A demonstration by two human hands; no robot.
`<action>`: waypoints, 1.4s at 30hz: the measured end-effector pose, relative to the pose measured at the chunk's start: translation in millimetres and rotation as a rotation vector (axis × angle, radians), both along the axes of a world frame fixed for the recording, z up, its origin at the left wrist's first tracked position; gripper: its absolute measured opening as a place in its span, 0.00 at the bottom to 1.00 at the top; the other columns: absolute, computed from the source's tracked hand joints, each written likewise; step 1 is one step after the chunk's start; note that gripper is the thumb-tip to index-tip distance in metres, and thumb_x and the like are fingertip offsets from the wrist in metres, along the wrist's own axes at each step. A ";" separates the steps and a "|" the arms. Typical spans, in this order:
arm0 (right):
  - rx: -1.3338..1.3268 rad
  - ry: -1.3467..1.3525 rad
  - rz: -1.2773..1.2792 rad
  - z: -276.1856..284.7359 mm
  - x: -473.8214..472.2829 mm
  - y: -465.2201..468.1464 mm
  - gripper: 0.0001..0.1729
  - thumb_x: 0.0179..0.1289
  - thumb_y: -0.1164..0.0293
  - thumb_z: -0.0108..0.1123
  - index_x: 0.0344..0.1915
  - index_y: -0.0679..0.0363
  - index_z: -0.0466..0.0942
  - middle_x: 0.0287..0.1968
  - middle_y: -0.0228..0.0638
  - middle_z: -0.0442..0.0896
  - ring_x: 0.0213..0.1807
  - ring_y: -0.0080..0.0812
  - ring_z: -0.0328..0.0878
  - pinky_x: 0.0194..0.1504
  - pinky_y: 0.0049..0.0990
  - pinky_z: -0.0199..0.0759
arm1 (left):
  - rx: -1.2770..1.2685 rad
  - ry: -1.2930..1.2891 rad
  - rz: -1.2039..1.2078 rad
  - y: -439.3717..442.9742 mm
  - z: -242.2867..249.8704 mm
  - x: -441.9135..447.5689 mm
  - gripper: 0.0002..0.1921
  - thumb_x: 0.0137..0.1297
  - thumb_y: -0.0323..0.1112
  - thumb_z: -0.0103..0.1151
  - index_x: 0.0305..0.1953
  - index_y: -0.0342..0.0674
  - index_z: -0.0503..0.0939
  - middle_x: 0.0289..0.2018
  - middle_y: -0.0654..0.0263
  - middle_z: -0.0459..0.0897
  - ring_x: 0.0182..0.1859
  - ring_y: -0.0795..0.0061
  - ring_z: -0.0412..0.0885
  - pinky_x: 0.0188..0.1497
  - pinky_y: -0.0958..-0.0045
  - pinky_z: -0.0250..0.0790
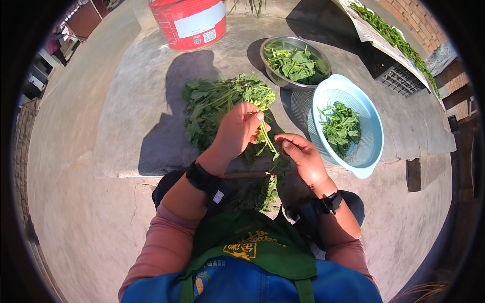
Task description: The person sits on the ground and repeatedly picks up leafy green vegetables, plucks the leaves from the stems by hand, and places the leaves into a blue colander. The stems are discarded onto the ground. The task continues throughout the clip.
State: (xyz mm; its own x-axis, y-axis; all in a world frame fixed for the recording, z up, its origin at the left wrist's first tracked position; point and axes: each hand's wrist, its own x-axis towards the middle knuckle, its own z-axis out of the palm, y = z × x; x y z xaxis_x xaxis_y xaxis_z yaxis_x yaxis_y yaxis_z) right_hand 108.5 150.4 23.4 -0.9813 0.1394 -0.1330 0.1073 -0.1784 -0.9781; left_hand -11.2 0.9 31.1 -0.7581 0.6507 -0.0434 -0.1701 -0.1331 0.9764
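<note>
My left hand grips a few leafy green stems, their ends pointing down and toward me. Beside those ends is my right hand, thumb and forefinger close together; whether a scrap of leaf is between them, I cannot tell. A large heap of leafy greens lies on the concrete ledge, just beyond and left of my left hand. To the right, a light-blue plastic colander holds some greens. Behind it, more greens sit in a stainless steel bowl.
A red bucket stands at the back of the ledge. At the right, red and green chillies lie on newspaper over a plastic crate. Loose leaves lie below the ledge between my knees. A person is far left.
</note>
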 end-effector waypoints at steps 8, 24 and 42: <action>-0.245 -0.075 0.086 9.7 5.1 1.7 0.09 0.59 0.71 0.59 0.38 0.64 0.75 0.35 0.27 0.77 0.37 0.17 0.72 0.42 0.17 0.65 | -0.033 0.022 -0.177 1.0 0.7 7.5 0.09 0.62 0.35 0.56 0.35 0.33 0.74 0.26 0.70 0.76 0.25 0.87 0.70 0.27 0.83 0.64; -0.653 0.073 0.441 30.3 31.1 15.9 0.07 0.55 0.73 0.56 0.25 0.65 0.70 0.22 0.33 0.71 0.25 0.27 0.65 0.30 0.26 0.57 | -0.113 0.122 -0.419 -4.4 8.9 14.2 0.06 0.62 0.28 0.54 0.33 0.31 0.74 0.27 0.72 0.74 0.30 0.87 0.69 0.31 0.83 0.63; -0.071 -0.108 0.302 5.6 22.0 -0.3 0.14 0.67 0.68 0.46 0.41 0.67 0.76 0.31 0.32 0.77 0.36 0.21 0.72 0.44 0.20 0.63 | -0.067 0.006 -0.068 -3.1 6.6 8.3 0.08 0.63 0.34 0.54 0.37 0.36 0.73 0.29 0.69 0.76 0.30 0.82 0.74 0.31 0.80 0.68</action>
